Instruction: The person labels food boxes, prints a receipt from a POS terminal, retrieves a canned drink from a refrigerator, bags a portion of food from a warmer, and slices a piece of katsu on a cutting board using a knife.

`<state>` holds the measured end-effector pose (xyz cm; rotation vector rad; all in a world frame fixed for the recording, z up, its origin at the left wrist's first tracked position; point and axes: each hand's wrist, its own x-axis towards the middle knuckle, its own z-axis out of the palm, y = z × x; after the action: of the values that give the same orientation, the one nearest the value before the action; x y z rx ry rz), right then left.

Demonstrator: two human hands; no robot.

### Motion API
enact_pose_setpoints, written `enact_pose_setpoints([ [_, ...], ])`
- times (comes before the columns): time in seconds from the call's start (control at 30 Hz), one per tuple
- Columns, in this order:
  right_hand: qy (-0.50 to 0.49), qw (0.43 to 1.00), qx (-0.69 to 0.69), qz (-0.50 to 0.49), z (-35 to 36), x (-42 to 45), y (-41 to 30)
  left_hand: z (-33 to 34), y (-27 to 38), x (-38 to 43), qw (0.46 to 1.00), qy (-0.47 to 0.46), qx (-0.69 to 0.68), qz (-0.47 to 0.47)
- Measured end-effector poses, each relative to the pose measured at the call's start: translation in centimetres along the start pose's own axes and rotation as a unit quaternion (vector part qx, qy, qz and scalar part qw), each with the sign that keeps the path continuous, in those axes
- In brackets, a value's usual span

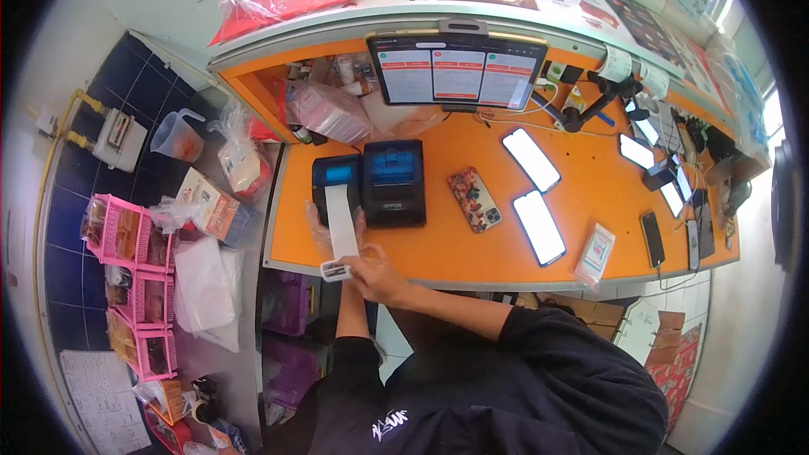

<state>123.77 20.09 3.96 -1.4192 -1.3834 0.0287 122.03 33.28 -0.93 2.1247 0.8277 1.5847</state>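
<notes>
My right hand (377,279) grips a small white object with a dark middle (335,270) at the counter's front edge; its exact kind is unclear. A white paper strip (342,221) runs from the left black receipt printer (336,170) down to that object. Clear plastic film (320,232) shows on both sides of the strip. My left hand (351,294) reaches up beneath the right one, and its fingers are mostly hidden behind the strip and the white object. A second, larger black printer (394,183) stands just to the right.
Lit phones (538,227) and a flower-patterned phone case (474,200) lie on the orange counter (442,259). A tablet (456,72) hangs above on a stand. Pink baskets (123,230) and white bags (205,284) fill the steel side table. Several phones and cables crowd the right end.
</notes>
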Motion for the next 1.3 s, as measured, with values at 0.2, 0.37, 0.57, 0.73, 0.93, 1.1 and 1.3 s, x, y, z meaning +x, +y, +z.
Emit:
enact_pose_setpoints([
  [0.2, 0.122, 0.987, 0.098, 0.024, -5.6, 0.9, -2.0, 0.2, -0.1, 0.2, 1.000, 0.019, -0.011, -0.003],
  [0.37, 0.058, 0.986, 0.153, 0.010, -10.0, -1.0, -7.8, -1.6, 3.0, -0.1, 0.989, -0.008, -0.049, -0.143],
  [0.57, 0.025, 0.963, 0.127, 0.236, -12.0, -7.7, -5.2, -8.6, 8.3, -7.1, 0.795, -0.186, -0.487, -0.310],
  [0.73, 0.130, 0.927, 0.130, 0.327, -10.9, -10.6, -0.7, -10.1, 13.7, -13.5, 0.753, -0.336, -0.464, -0.324],
  [0.93, 0.071, 0.950, 0.059, 0.298, -10.9, -11.7, 3.8, -9.7, 10.2, -18.8, 0.776, -0.439, -0.219, -0.396],
  [1.1, 0.098, 0.973, 0.048, 0.206, -10.6, -11.6, 6.3, -9.2, 8.1, -20.4, 0.808, -0.418, -0.128, -0.395],
  [1.3, 0.022, 0.971, 0.014, 0.240, -11.0, -12.1, 6.7, -7.9, 7.2, -22.4, 0.758, -0.463, -0.093, -0.451],
])
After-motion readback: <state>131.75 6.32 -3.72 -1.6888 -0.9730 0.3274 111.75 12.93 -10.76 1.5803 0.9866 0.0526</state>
